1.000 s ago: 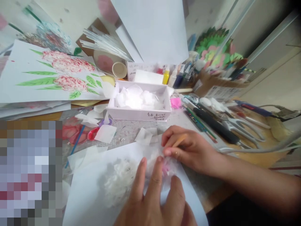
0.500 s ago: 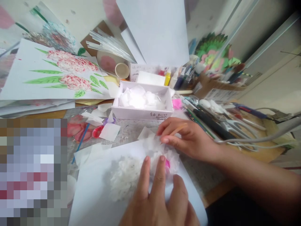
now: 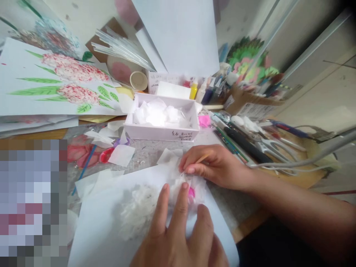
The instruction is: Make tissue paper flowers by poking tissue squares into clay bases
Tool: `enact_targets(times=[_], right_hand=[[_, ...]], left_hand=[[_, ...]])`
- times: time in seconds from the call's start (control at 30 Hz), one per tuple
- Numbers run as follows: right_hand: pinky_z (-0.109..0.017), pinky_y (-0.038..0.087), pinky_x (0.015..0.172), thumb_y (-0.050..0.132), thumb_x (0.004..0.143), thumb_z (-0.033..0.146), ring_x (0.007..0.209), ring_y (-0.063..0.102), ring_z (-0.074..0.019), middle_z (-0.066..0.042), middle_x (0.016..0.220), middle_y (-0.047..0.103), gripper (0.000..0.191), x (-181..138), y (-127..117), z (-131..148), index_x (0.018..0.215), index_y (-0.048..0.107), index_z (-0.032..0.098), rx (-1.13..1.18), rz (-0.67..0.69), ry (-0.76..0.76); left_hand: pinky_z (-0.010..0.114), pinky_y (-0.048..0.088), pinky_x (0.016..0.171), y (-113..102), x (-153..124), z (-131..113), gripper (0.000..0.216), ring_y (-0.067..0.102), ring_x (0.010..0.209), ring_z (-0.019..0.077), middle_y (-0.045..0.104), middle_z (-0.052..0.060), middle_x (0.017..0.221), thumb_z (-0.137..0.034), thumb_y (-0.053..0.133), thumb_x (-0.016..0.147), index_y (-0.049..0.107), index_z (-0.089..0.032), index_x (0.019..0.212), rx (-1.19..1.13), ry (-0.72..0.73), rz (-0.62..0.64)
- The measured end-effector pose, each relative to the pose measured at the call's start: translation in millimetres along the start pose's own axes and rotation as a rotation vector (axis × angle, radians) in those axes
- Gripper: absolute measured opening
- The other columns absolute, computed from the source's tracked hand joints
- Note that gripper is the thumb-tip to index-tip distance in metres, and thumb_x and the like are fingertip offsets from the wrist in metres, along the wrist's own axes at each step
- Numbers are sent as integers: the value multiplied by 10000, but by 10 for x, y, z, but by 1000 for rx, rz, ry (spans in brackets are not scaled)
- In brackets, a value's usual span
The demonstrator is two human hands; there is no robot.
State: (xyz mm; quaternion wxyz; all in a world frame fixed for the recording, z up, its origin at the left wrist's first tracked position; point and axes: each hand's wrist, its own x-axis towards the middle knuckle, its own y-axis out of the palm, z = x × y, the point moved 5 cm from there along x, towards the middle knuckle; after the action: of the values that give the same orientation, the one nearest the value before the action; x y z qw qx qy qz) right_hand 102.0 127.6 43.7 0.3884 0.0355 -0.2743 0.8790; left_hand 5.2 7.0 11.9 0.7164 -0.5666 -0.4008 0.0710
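My right hand (image 3: 213, 168) pinches a thin wooden stick (image 3: 204, 157), its lower end at the white tissue around the far side of a paper flower. That flower (image 3: 198, 185) is made of crumpled white tissue with a bright pink spot (image 3: 191, 193) in it. My left hand (image 3: 178, 237) reaches in from below with fingers spread, the fingertips resting on or just over the flower; part of it is hidden underneath. Left of my fingers lies a second ruffled white tissue flower (image 3: 136, 211). Both flowers are on a white paper sheet (image 3: 97, 230).
Behind my hands stands a white box (image 3: 161, 133) of tissue pieces. Loose tissue squares (image 3: 121, 155) and a blue stick (image 3: 85, 168) lie left. Pencils (image 3: 230, 142), scissors (image 3: 274, 150) and a grey cable (image 3: 306, 163) are right. A flower picture (image 3: 30, 105) rests at upper left.
The whole scene sits a little farther left as the head view turned. My right hand has come slightly closer to the flower with the stick. My left hand keeps its spread pose.
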Motion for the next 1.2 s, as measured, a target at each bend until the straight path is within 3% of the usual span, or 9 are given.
enact_targets(times=[0.1,0.37,0.5,0.67,0.9,1.07,1.2], right_hand=[[-300,531,710,598,806,77,781,649,-173,-119,779,685,104,-42,-47,64,712,639,94,9,-32,-4],[-303,529,708,601,791,44,772,656,-172,-97,777,666,64,-167,-41,183,760,629,92,89,124,19],[-307,511,716,592,798,60,817,631,-175,-51,725,632,141,-182,-100,146,677,630,121,225,0,22],[-283,484,689,601,840,243,803,595,-150,-56,794,628,167,-185,-130,46,731,671,137,358,-150,85],[-279,483,687,585,811,78,775,591,-144,-10,655,571,190,-160,-40,47,639,601,158,134,-110,44],[-295,473,695,563,826,100,755,581,-135,-33,766,588,181,-184,-88,36,654,583,155,81,-172,57],[-306,485,694,563,810,58,770,588,-146,4,665,560,197,-179,-54,64,652,541,174,23,-133,-36]], left_hand=[[600,276,1027,16,-20,11,129,493,1163,326,624,22,1030,-303,544,827,587,-229,923,-12,-16,10],[606,263,1029,29,-21,12,99,498,1163,316,615,12,1049,-254,529,822,580,-240,906,-37,-10,-25],[588,272,1036,13,0,13,91,512,1145,301,621,17,1019,-261,520,827,581,-228,886,-29,-16,-44],[584,289,1030,14,23,18,121,513,1143,305,622,16,996,-265,486,845,596,-221,870,-18,-45,-51],[597,244,1041,14,33,13,98,510,1147,305,617,5,1015,-206,497,824,584,-229,862,-15,-22,-66],[591,218,1055,-2,36,0,77,525,1130,287,622,0,992,-214,505,827,576,-227,854,-12,-22,-87],[589,239,1047,-16,40,1,80,541,1112,279,624,-3,971,-194,501,825,574,-224,841,-5,-26,-86]])
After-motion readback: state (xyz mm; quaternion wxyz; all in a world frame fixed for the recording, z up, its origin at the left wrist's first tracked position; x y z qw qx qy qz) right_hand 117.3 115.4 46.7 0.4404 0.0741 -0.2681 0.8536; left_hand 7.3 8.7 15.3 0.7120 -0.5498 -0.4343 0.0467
